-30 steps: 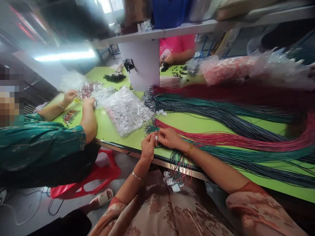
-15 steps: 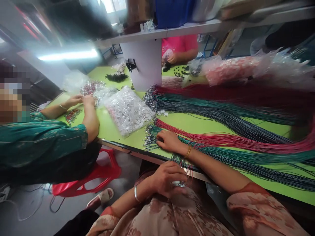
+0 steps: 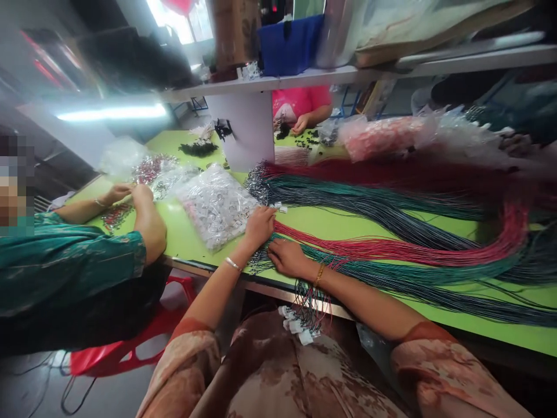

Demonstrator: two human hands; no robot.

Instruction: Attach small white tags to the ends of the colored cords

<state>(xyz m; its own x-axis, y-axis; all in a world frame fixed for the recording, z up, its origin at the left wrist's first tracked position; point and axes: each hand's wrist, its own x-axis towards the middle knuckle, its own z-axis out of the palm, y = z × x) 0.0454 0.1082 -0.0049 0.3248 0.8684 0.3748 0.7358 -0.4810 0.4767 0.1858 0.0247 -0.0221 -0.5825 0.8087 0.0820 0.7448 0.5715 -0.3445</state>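
Observation:
My left hand reaches across the green table to the small white tags lying by the clear bag of tags; whether it grips one is hidden. My right hand rests, fingers curled, on the metal-tipped ends of the teal and red cords near the table's front edge. A bunch of finished cords with white tags hangs over the edge onto my lap.
Long bundles of dark red, teal and grey cords cover the table's right side. A person in a green sleeve works at the left with shiny parts. Another person in pink sits beyond a white post. Plastic bags lie at the back.
My left hand rose from my lap, where it laid the tagged cord, and reached forward to the white tags. My right hand stayed on the cord ends. The view tilted slightly.

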